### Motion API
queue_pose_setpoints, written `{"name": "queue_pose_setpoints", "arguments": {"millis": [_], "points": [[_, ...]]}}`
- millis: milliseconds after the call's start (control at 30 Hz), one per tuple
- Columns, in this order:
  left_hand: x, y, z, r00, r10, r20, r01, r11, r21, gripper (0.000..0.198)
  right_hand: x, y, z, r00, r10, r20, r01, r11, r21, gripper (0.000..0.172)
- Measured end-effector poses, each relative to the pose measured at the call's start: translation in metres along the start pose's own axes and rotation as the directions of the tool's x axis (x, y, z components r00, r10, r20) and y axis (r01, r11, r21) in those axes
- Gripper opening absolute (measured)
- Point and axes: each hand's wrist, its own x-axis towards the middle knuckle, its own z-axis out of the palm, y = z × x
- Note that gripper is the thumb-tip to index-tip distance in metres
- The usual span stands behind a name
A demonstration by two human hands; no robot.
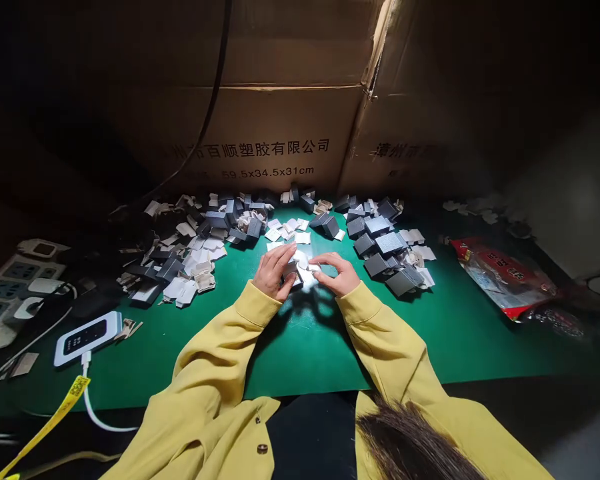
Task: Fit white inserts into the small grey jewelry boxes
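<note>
In the middle of the green table (305,360), my left hand (276,272) is closed around a small dark box (297,280). White card flaps (308,272) stick out of the box toward the right. My right hand (339,275) pinches at these white flaps with thumb and fingertips. The fingers cover part of the box, so its far side is hidden. Just beyond my hands lie several white card pieces (289,230) and a couple of dark boxes (324,224).
Heaps of dark boxes and white pieces lie left (195,247) and right (387,243). Cardboard cartons (280,113) stand behind. At left are a cabled white device (87,339) and a power strip (10,287). A red-and-clear plastic bag (505,275) lies right.
</note>
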Motion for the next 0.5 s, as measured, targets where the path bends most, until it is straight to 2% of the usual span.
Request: {"name": "queue_pose_setpoints", "arguments": {"millis": [67, 167, 300, 400, 500], "points": [[0.0012, -0.0018, 0.0013, 0.999, 0.037, -0.023, -0.037, 0.999, 0.022, 0.058, 0.0003, -0.0044, -0.0008, 0.997, -0.043, 0.061, 0.045, 0.999, -0.031, 0.021], [0.0008, -0.0025, 0.0018, 0.995, 0.059, -0.081, -0.053, 0.996, 0.066, 0.042, 0.0002, -0.0074, 0.0011, 0.995, -0.060, 0.076, 0.062, 0.997, -0.034, 0.021], [-0.0003, -0.0023, -0.0031, 0.995, 0.025, -0.097, -0.012, 0.991, 0.133, 0.020, -0.0003, -0.0052, 0.0031, 0.999, -0.007, 0.047, 0.007, 1.000, -0.001, 0.027], [-0.0004, -0.0037, -0.0053, 0.993, 0.031, -0.118, -0.013, 0.989, 0.149, 0.015, -0.0012, -0.0017, 0.0043, 0.997, 0.024, 0.073, -0.023, 1.000, -0.008, 0.027], [-0.0008, -0.0066, -0.0038, 0.990, 0.049, -0.130, -0.033, 0.992, 0.122, 0.013, -0.0020, 0.0013, 0.0060, 0.991, 0.082, 0.110, -0.088, 0.995, 0.055, 0.027]]}}
